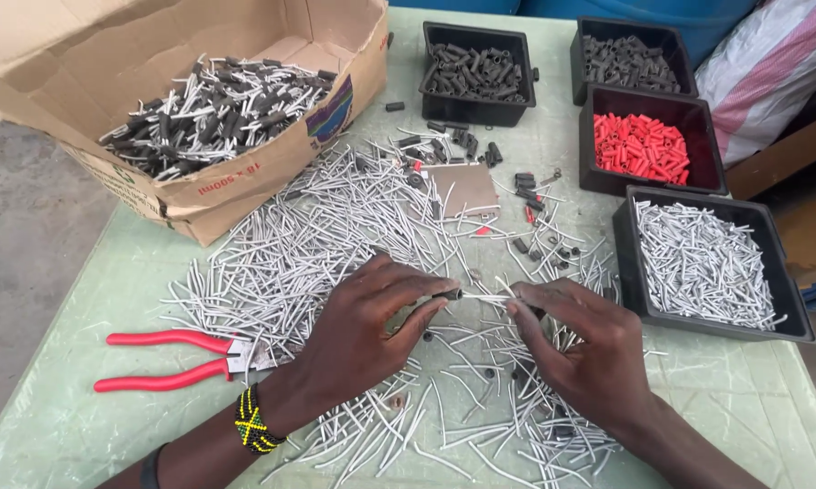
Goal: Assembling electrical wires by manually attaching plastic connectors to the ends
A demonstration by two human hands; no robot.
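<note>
My left hand (367,321) pinches a short black sleeve (451,294) between thumb and fingers above the table. My right hand (580,349) pinches a thin white wire piece (489,298) whose end meets the sleeve's mouth. Both hands hover over a wide heap of loose white wire pieces (326,235) spread on the pale green table (743,398). A beaded yellow and black bracelet (254,421) is on my left wrist.
Red-handled pliers (168,359) lie left of my left hand. A cardboard box (200,100) of sleeved wires stands at back left. Black trays hold black sleeves (476,72) (627,62), red sleeves (642,148) and white wire pieces (702,263) on the right.
</note>
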